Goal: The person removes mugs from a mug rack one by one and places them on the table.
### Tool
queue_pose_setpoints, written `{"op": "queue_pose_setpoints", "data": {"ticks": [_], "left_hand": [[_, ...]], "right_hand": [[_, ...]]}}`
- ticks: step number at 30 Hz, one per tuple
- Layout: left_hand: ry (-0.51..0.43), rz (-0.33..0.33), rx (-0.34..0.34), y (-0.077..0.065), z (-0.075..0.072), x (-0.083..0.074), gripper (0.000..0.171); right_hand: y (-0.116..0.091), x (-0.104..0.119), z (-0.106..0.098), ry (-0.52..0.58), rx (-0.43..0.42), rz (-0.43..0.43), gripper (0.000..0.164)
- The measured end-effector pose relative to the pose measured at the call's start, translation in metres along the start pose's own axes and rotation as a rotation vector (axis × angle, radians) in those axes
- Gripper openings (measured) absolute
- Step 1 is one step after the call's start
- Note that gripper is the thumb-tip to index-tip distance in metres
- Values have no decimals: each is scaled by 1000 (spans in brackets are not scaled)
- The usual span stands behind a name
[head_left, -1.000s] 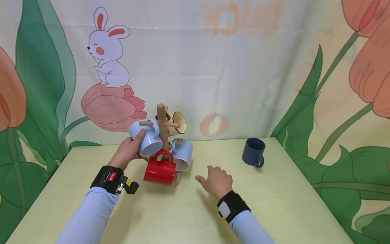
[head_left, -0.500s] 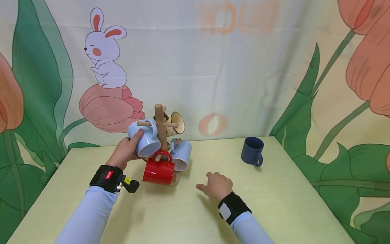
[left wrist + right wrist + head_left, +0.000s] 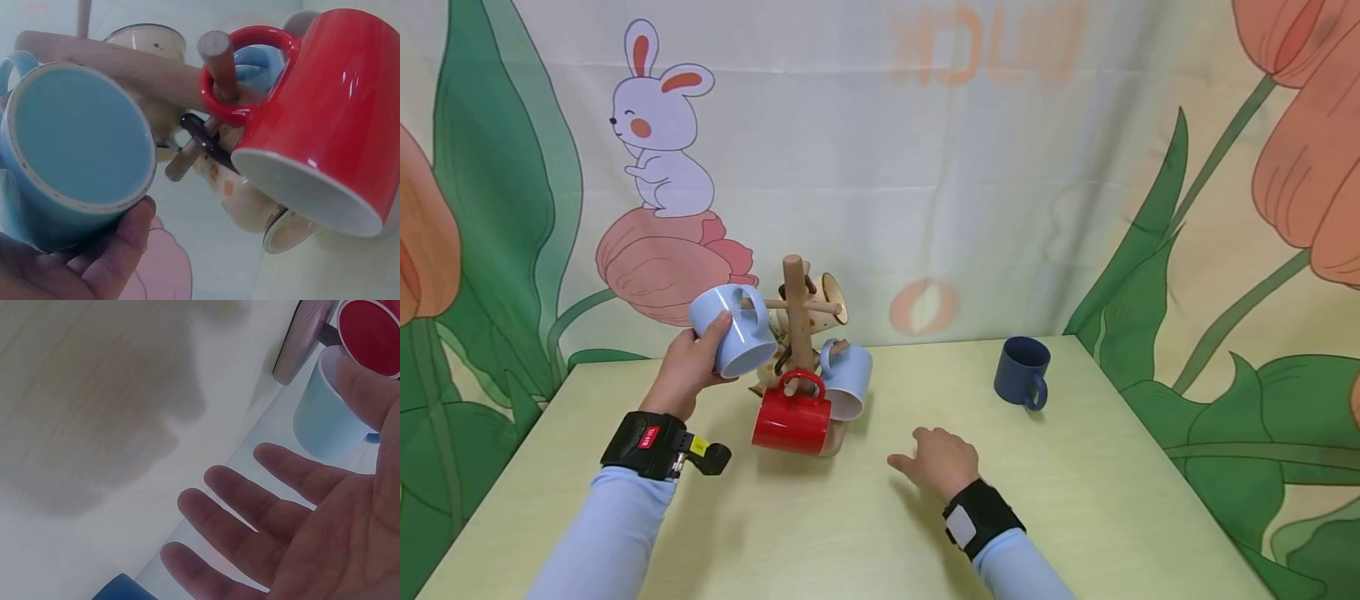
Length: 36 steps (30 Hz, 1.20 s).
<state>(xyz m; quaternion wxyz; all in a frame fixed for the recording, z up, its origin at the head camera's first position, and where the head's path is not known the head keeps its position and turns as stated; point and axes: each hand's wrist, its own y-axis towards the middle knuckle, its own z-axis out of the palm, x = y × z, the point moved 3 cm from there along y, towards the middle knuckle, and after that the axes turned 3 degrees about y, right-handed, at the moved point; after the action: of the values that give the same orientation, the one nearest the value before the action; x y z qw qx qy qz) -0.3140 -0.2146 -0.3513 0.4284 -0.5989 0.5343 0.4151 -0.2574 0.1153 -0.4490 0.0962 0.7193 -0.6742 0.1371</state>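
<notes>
My left hand (image 3: 687, 368) grips a light blue mug (image 3: 724, 329) by its body, left of a wooden mug tree (image 3: 794, 279). The mug tilts, and its handle overlaps the tip of an upper peg in the head view. Its round base (image 3: 84, 134) faces the left wrist camera. On the tree hang a red mug (image 3: 792, 423) in front, a second light blue mug (image 3: 852, 379) at the right, and cream mugs (image 3: 244, 200) with dark handles behind. My right hand (image 3: 942, 461) hovers above the table with relaxed fingers, holding nothing.
A dark blue mug (image 3: 1021, 371) stands upright at the back right of the pale table (image 3: 820, 533), its handle towards the front right. Behind the table hangs a printed cloth (image 3: 1000, 208) with a rabbit and tulips.
My left hand has moved left with the light blue mug, whose handle has slid outward along the peg to its tip. My right hand has shifted only slightly.
</notes>
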Motion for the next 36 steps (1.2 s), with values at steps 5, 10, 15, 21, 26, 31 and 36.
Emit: {"op": "queue_pose_setpoints", "data": {"ticks": [5,10,15,21,26,31,36], "left_hand": [[-42,14,-69,-8,-7,2,98],[-91,33,-140,-20,-14,5,96],[-163,68,-231,-35,-17,8,91],[-218,102,-307,-50,-13,10,84],[-195,128,-369,-65,-8,15,81],[-121,188,-440,-80,0,17,80],[-17,281,-488,-94,12,16,83]], "right_hand": [[-5,-7,-1,17,-2,9,63],[-9,-12,-2,48,-18,10,62],[-11,-16,-1,82,-25,25,64],[-14,-18,-2,91,-24,39,64],[-15,-18,-2,103,-13,43,64],[-16,-17,-5,121,-17,34,64],[-18,-16,-10,148,-17,5,63]]}}
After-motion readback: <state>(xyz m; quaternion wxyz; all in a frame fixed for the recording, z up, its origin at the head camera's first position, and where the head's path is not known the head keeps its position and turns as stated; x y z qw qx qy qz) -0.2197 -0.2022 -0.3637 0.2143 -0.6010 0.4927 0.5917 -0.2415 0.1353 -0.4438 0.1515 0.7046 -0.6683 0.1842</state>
